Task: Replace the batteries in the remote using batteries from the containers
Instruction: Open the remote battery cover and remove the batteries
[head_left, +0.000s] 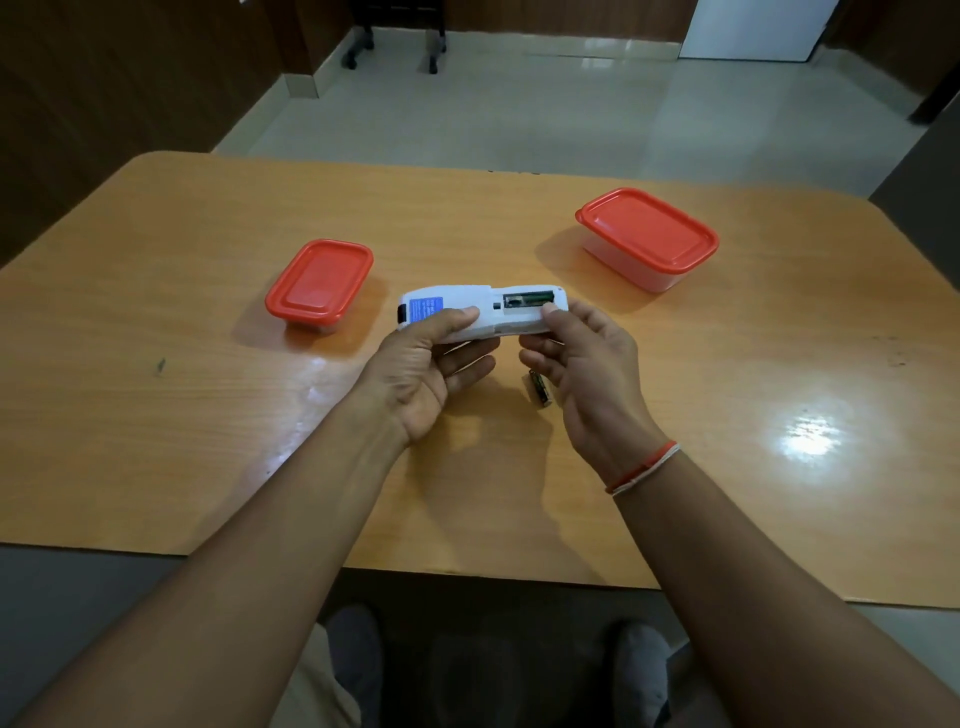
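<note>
Left hand (431, 358) grips the white plastic remote (480, 312) above the orange wooden bench (156, 312), compartment open; right hand (587, 364) fingers pick at a battery inside. One battery (539, 388) lies out; both red-lidded containers (319, 283) (648, 239) remain closed.

Place: an office or meeting room, it seems.
Table (156, 249): large, orange wood laminate.
Beyond table: glossy tiled floor (519, 104), castor legs (395, 52), dark wood-panelled walls (130, 78), white door (753, 28).

Head-worn view, downward over table (156, 218)
</note>
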